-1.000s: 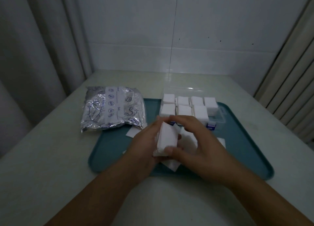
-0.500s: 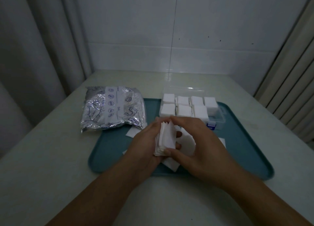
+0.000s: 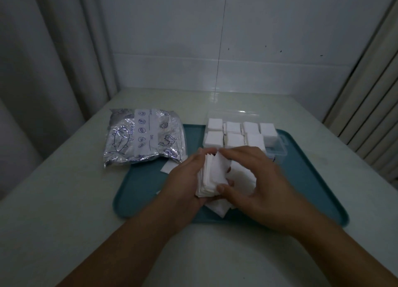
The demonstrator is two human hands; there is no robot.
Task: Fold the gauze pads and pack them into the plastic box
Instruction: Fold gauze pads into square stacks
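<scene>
Soft, matt white gauze pads (image 3: pixel 213 174), thin and fibrous at the edges. Clear glossy plastic box (image 3: pixel 277 148). Smooth teal plastic tray (image 3: pixel 142 187), faint sheen. Crinkled shiny foil bag (image 3: pixel 144 140). Pale, smooth tabletop (image 3: pixel 64 200), slightly reflective.

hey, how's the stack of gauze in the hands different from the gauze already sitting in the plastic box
The stack in the hands stands on edge and fans loosely; the gauze in the plastic box lies flat in neat separate piles.
The held stack is gripped between the left hand and right hand above the tray; the boxed piles rest untouched.
Both are white and roughly square.
</scene>
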